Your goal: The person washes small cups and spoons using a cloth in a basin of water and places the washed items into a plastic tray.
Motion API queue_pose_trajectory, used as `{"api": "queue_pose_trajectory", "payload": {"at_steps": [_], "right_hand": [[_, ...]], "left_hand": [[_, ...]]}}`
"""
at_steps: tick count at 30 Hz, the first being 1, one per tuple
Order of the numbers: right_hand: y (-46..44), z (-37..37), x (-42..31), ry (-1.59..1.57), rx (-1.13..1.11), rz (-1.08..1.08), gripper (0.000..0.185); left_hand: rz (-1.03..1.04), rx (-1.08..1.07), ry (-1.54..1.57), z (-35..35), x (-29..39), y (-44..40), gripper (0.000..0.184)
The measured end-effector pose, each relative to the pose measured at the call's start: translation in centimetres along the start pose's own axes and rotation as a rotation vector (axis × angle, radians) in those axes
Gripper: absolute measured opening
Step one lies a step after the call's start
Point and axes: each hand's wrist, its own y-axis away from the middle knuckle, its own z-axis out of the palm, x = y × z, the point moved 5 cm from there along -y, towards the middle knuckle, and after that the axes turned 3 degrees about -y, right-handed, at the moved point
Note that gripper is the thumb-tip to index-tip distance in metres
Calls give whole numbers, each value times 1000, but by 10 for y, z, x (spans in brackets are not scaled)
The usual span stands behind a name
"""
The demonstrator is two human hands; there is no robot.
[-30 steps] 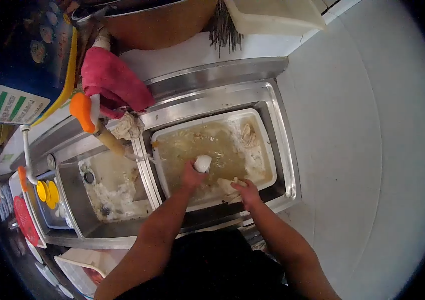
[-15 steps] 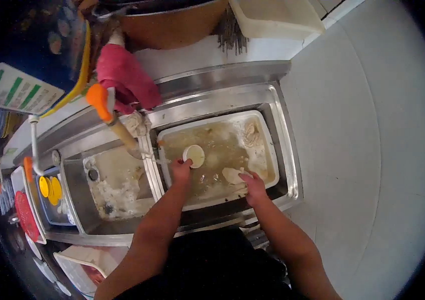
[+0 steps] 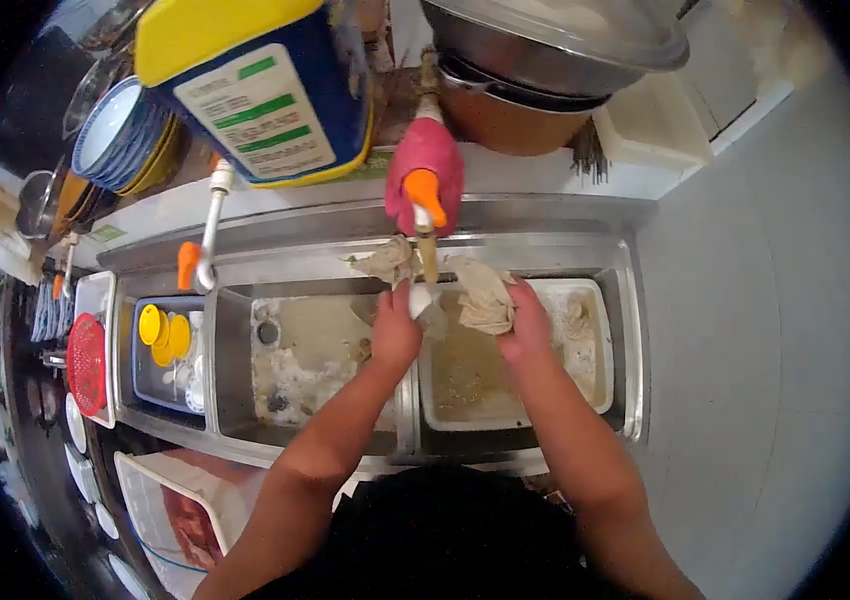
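My left hand [image 3: 397,325] grips a small white bowl [image 3: 421,301], tilted on its side above the divider between two sink basins. A blurred, clear patch that looks like water shows beside the bowl. My right hand [image 3: 528,322] is closed on a wet beige cloth [image 3: 485,298], which hangs just right of the bowl. Below them, a white tub [image 3: 517,424] of murky water sits in the right basin. The tap [image 3: 427,256] with an orange handle stands right behind the bowl. Another crumpled cloth [image 3: 385,262] lies on the sink's back ledge.
The middle basin [image 3: 320,325] holds suds and scraps. Further left, a blue tub [image 3: 150,372] contains yellow dishes [image 3: 178,335] near a red strainer [image 3: 87,365]. Behind stand a blue jug [image 3: 330,120], a pink cloth [image 3: 427,160] and stacked pots [image 3: 525,110].
Both hands have lifted from the tub. The bowl has moved up and left and tipped over; the cloth has come out of the water. My view has shifted left.
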Motion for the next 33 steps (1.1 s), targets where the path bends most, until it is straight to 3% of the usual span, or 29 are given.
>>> {"api": "queue_pose_trajectory", "payload": {"at_steps": [3, 6, 8, 9, 11, 12, 13, 15, 16, 17, 18, 20, 21, 23, 24, 25, 26, 27, 29, 31, 32, 33], "right_hand": [[-12, -15, 12, -69, -23, 22, 34], [-11, -20, 23, -36, 27, 31, 32], [-1, -11, 32, 71, 21, 41, 35], [0, -2, 41, 69, 20, 39, 35], [3, 16, 54, 504, 120, -75, 42], [8, 23, 57, 502, 120, -76, 42], [24, 56, 48, 1218, -170, -598, 41], [43, 78, 68, 1902, -502, -1148, 41], [33, 70, 79, 1986, -593, -974, 40], [24, 61, 90, 2061, -681, -792, 39], [27, 70, 91, 2062, -679, -792, 39], [23, 84, 85, 1726, -350, -373, 30], [19, 78, 87, 1730, -345, -376, 30], [15, 68, 98, 1908, -589, -588, 26], [18, 70, 87, 1908, -587, -586, 26], [41, 90, 69, 1917, -814, -1036, 24], [64, 100, 62, 1854, -1037, -1498, 22], [64, 102, 65, 1857, -1034, -1497, 22], [25, 90, 67, 1902, -547, -619, 22], [19, 74, 76, 1857, -520, -645, 22], [17, 64, 80, 1811, -492, -666, 22], [18, 59, 72, 1812, -484, -660, 22]], "left_hand": [[180, -6, -96, -10, -8, -10, 59], [300, 175, -142, -18, -13, -24, 56], [-206, 26, 69, -4, -43, -30, 47], [-203, 27, 68, -3, -44, -30, 47], [-632, -389, 900, 29, -49, -21, 40], [-682, -440, 1090, 17, -26, -11, 40], [-681, -442, 1087, 17, -26, -9, 40], [-597, -448, 1204, 15, -23, -8, 41], [-441, -427, 1124, 21, -28, -13, 44], [-439, -428, 1125, 30, -35, -12, 44], [-432, -376, 1051, 25, -31, -11, 44], [-421, -331, 978, 13, -26, -13, 45], [-307, -305, 822, 3, -20, -20, 42], [-198, -278, 666, -24, -12, -34, 39], [-280, -595, 642, -29, -8, -36, 39], [-359, -912, 606, -33, 0, -31, 38], [-298, -924, 494, -40, 8, -36, 40], [-297, -926, 494, -31, 6, -34, 40], [-430, -545, 1023, -3, -2, -39, 39], [-464, -435, 982, 20, -24, -35, 37], [-53, -453, 530, 19, -32, -47, 37], [-234, -684, 577, 0, -12, -41, 37]]}}
